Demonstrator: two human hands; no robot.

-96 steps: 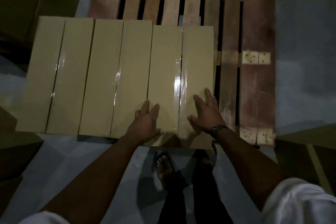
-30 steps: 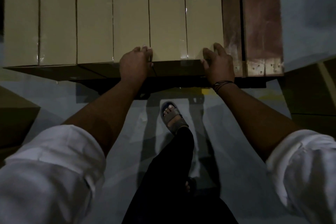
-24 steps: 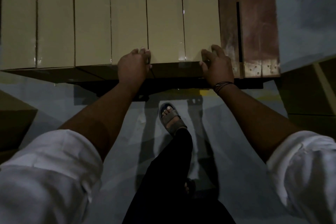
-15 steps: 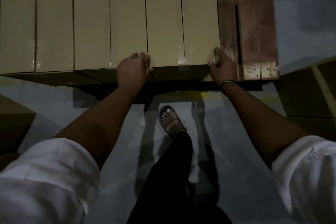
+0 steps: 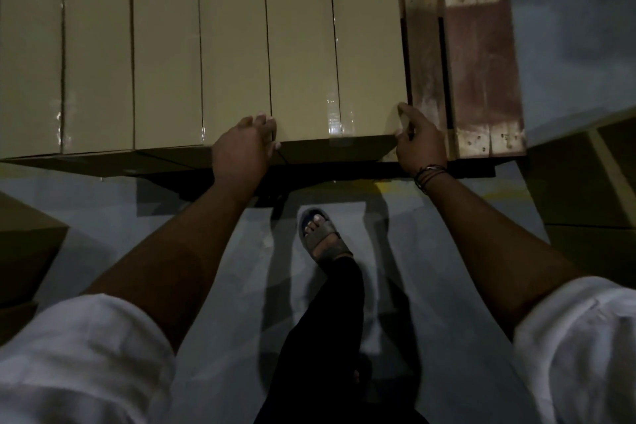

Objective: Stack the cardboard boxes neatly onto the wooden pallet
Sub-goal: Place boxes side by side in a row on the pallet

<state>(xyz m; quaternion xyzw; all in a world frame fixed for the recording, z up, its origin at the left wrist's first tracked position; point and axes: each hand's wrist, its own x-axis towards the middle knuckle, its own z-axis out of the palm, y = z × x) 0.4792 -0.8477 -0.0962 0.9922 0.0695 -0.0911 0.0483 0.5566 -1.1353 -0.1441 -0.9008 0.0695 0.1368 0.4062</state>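
1. Grey concrete floor (image 5: 430, 251) lies under the wooden pallet (image 5: 481, 62), which carries the cardboard boxes (image 5: 165, 45) side by side.
2. My left hand (image 5: 244, 144) hooks its fingers over the rightmost box (image 5: 303, 45) at its near-left corner; my right hand (image 5: 418, 144) pinches the near-right corner.
3. Stiff board, slick tape (image 5: 335, 113): I judge the corners the safest hold.

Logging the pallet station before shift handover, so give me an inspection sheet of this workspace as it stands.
Surface: wooden pallet on grey floor; its right planks are bare.
Job's things: three cardboard boxes side by side on the pallet, taped seams up; rightmost box sits against its neighbour.
Clutter: nothing seen.
Grippers: left hand grips the rightmost box's near left corner; right hand grips its near right corner, thumb on top.
Cables: nothing seen.
Surroundings: left floor box and right floor box beside the pallet; sandalled foot; dim light.
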